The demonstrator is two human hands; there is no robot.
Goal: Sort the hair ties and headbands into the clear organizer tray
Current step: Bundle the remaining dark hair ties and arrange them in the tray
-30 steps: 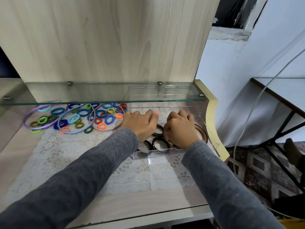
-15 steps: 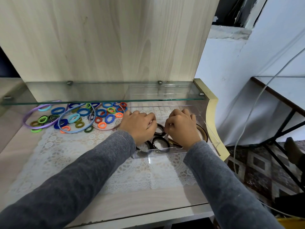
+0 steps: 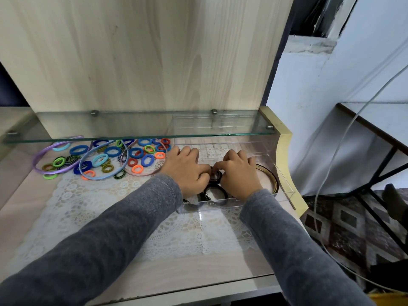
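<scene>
Hair ties [image 3: 112,151] lie in a heap left of the clear organizer tray [image 3: 284,178]. Inside it, left hand [image 3: 187,171] and right hand [image 3: 239,175] both pinch one dark tie [image 3: 216,176]. Pulled hard, it could snap away.

Both grey-sleeved arms reach forward from the bottom of the view and converge toward the middle right. The left arm [image 3: 106,241] runs in on a long diagonal from the lower left. The right arm [image 3: 287,248] rises more steeply from the lower right. The left hand [image 3: 185,171] lies palm down with knuckles up, its fingers curled and turned toward the other hand. The right hand [image 3: 239,176] mirrors it, palm down, fingers curled, knuckles raised. Their fingertips [image 3: 206,168] meet in the gap between the hands, where each hand pinches one side of a dark tie [image 3: 216,176]. The wrists sit apart, while the hands almost touch.
</scene>
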